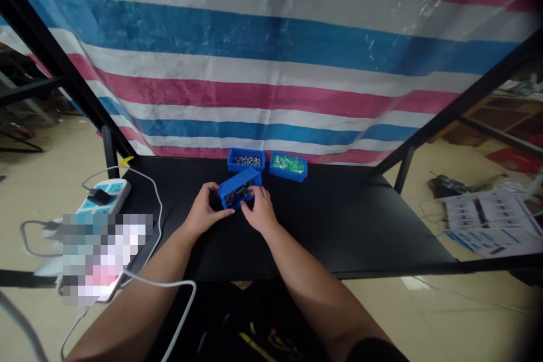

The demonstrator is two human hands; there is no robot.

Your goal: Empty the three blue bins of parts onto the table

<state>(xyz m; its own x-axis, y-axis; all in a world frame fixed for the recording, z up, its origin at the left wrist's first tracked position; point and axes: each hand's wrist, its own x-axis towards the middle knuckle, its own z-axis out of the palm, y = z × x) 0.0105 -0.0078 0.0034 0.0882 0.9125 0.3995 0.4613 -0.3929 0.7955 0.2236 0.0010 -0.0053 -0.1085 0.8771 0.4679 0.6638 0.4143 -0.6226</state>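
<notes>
A blue plastic bin [238,181] with small dark parts [238,195] in it is tilted between my hands, its open side turned toward me. My left hand [205,210] grips its left end, the thumb stretched along the near edge. At the near right corner, my right hand [262,212] has its thumb and fingers closed on the bin; its fingertips overlap the opening and cover some of the parts. Just behind stands a second blue bin [231,167] of small shiny metal pieces [248,161]. To its right is another blue bin [288,173] with green-looking packed contents [288,163].
The black table [339,226] ends at a striped plastic sheet [263,85] behind the bins. On the left lie a power strip [121,195], a pixelated, phone-like device [114,260] and white cables [158,203]. Black frame posts [458,104] rise at both sides.
</notes>
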